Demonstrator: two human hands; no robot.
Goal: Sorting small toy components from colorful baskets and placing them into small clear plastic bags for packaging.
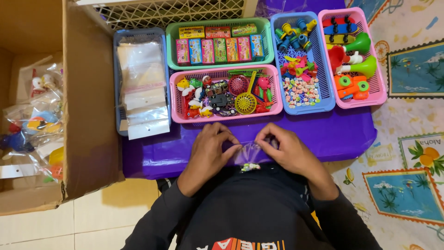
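Nearest, the left hand (pixel 208 150) and right hand (pixel 289 150) both pinch the top of a small clear plastic bag (pixel 249 155) with tiny bits at its bottom, held at the near edge of the low purple-covered table (pixel 342 134). A bare purple strip lies beyond the hands. Farther back stand a pink basket of small toys (pixel 225 94), a blue basket of empty clear bags (pixel 141 81), and a green basket of little boxes (pixel 217 42). An open cardboard box (pixel 88 115) borders the left edge; a patterned mat (pixel 407 115) lies right.

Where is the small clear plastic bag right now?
In the head view, the clear plastic bag is held between the left hand and right hand, low centre, over the purple table cover, below the pink basket.
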